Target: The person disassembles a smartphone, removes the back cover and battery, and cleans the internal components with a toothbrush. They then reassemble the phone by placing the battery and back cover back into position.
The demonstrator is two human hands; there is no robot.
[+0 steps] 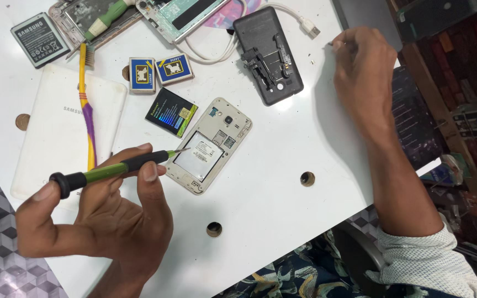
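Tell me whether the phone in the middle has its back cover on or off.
Off: the phone lies face down with battery bay and circuitry exposed, screwdriver tip at its edge.

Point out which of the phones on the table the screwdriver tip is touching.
The small pale phone with its back cover off, mid-table. The screwdriver in the left hand reaches its edge; the other opened phones lie along the table's far edge.

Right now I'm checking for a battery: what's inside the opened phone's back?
The opened phone shows a bare battery bay with a white label, camera and card slots. No battery inside. The screwdriver tip hides the bay's left edge.
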